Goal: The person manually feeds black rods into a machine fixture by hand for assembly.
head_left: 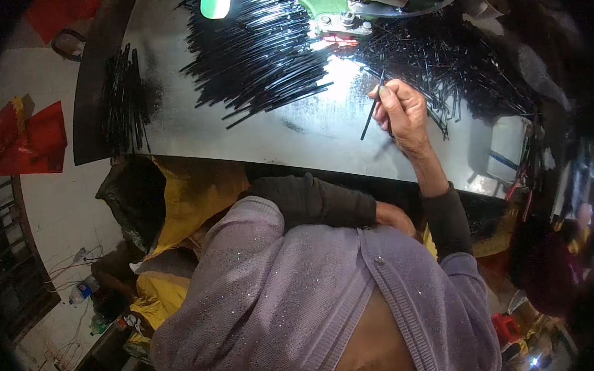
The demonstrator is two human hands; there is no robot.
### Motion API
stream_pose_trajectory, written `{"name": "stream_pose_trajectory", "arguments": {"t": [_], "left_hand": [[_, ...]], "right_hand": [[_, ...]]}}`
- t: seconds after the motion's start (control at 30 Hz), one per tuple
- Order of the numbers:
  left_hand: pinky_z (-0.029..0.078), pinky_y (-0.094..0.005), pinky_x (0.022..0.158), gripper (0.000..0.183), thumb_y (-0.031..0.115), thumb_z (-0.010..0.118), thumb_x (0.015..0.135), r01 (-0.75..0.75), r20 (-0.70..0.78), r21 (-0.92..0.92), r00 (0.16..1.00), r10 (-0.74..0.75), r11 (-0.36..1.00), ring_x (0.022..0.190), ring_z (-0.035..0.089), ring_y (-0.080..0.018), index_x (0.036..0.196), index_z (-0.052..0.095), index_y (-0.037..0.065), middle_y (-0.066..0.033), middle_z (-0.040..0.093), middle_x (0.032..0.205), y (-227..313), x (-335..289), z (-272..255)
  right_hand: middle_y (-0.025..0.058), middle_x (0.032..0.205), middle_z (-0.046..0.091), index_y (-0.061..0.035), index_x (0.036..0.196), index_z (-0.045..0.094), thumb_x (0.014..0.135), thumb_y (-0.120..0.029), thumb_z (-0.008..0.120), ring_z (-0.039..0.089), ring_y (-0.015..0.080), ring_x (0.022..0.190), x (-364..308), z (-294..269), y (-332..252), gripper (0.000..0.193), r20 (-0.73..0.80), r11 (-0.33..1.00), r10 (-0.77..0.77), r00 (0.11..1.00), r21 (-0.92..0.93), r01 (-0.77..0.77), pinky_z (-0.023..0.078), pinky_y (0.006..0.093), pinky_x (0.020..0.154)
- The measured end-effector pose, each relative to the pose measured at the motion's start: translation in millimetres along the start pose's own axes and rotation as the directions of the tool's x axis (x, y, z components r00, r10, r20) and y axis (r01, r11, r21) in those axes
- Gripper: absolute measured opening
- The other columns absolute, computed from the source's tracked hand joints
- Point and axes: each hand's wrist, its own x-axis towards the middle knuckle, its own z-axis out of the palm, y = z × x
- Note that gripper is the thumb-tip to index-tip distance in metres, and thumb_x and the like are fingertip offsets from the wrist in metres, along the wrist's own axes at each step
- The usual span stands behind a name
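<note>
- While pinching a thin black rod [368,122] between the thumb and fingers of the right hand [404,112], right of centre in the frame, holds it slanted above the grey table [182,118].
- Crosses the left hand [394,218] in front of the lilac cardigan [303,274], just right of centre; cannot tell whether grasping anything, with fingers mostly hidden.
- Faces a dense layer of black rods [253,54] at upper centre, beside a green machine base [322,2].
- Has a tangled rod pile [450,54] at upper right and a smaller rod bunch [126,101] at upper left.
</note>
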Motion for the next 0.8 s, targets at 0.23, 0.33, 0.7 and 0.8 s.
{"name": "stream_pose_trajectory", "arguments": {"t": [0.23,0.33,0.7,0.8], "left_hand": [[0.047,-0.0410,0.072,0.030,0.025,0.056,0.085,0.273,-0.147,0.403,0.961,-0.233,0.873,0.084,0.060,-0.0344,0.094,0.065,-0.003,-0.0208,0.063,0.092,55.9,29.9,24.1],[0.048,-0.0398,0.071,0.031,0.028,0.057,0.084,0.452,-0.262,0.634,0.889,-0.376,0.627,0.082,0.062,-0.0310,0.092,0.065,-0.001,-0.0184,0.064,0.090,78.2,59.6,33.3],[0.046,-0.0421,0.063,0.021,0.021,0.055,0.082,0.544,-0.473,0.685,0.838,-0.273,0.485,0.072,0.062,-0.0312,0.083,0.064,0.001,-0.0182,0.063,0.078,119.5,66.7,27.5],[0.046,-0.0423,0.071,0.022,0.020,0.055,0.084,0.389,-0.357,0.778,0.920,-0.162,0.494,0.080,0.061,-0.0328,0.091,0.062,0.000,-0.0196,0.062,0.083,90.9,30.9,1.2]], "right_hand": [[0.0005,0.058,0.056,-0.0012,0.080,0.061,0.093,-0.014,0.050,0.050,0.0021,0.049,0.8,-0.8,2.1,0.021,0.001,0.999,-0.008,1.000,0.045,0.008,0.040,0.0158,0.042],[0.0004,0.058,0.056,-0.0010,0.081,0.061,0.092,-0.013,0.050,0.050,0.0020,0.049,0.2,-2.3,-0.3,0.021,-0.002,0.999,-0.001,1.000,0.041,0.001,0.040,0.0158,0.043],[0.0002,0.066,0.055,-0.0013,0.086,0.062,0.094,-0.018,0.051,0.047,0.0027,0.055,0.0,-2.9,8.6,0.022,0.044,1.000,0.000,0.999,0.029,-0.001,0.038,0.0149,0.048],[0.0016,0.074,0.055,0.0002,0.087,0.062,0.094,-0.015,0.051,0.048,0.0045,0.061,1.4,-0.4,10.6,0.021,0.047,0.995,-0.029,0.998,0.097,0.025,0.039,0.0164,0.053]]}}
